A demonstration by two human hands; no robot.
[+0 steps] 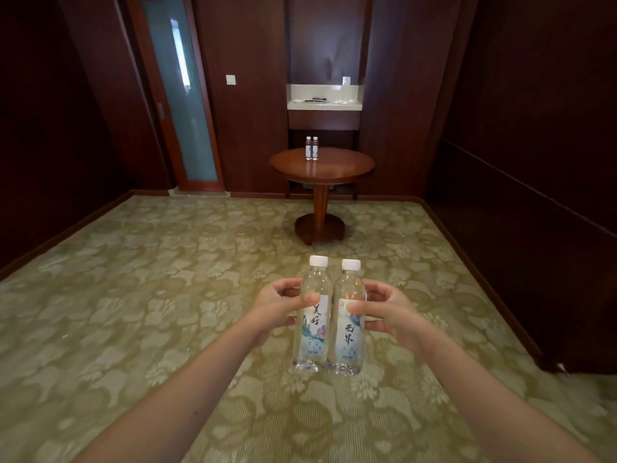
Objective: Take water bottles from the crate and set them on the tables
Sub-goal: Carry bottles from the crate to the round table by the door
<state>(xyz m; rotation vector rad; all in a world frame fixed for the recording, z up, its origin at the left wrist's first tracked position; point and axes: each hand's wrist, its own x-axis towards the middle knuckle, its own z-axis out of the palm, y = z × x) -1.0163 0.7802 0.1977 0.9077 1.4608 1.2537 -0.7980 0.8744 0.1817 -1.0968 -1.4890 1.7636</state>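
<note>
My left hand (278, 304) grips a clear water bottle (312, 325) with a white cap and a printed label. My right hand (384, 312) grips a second, matching bottle (347, 332). Both bottles are upright and side by side, touching, held out in front of me above the carpet. Ahead stands a round wooden pedestal table (337, 168). Two more small water bottles (312, 148) stand together near its far left edge. No crate is in view.
Green floral carpet (167, 295) covers the open floor between me and the table. Dark wood panel walls close in left and right. A frosted glass door (180, 95) is at the back left. A white shelf niche (324, 101) sits behind the table.
</note>
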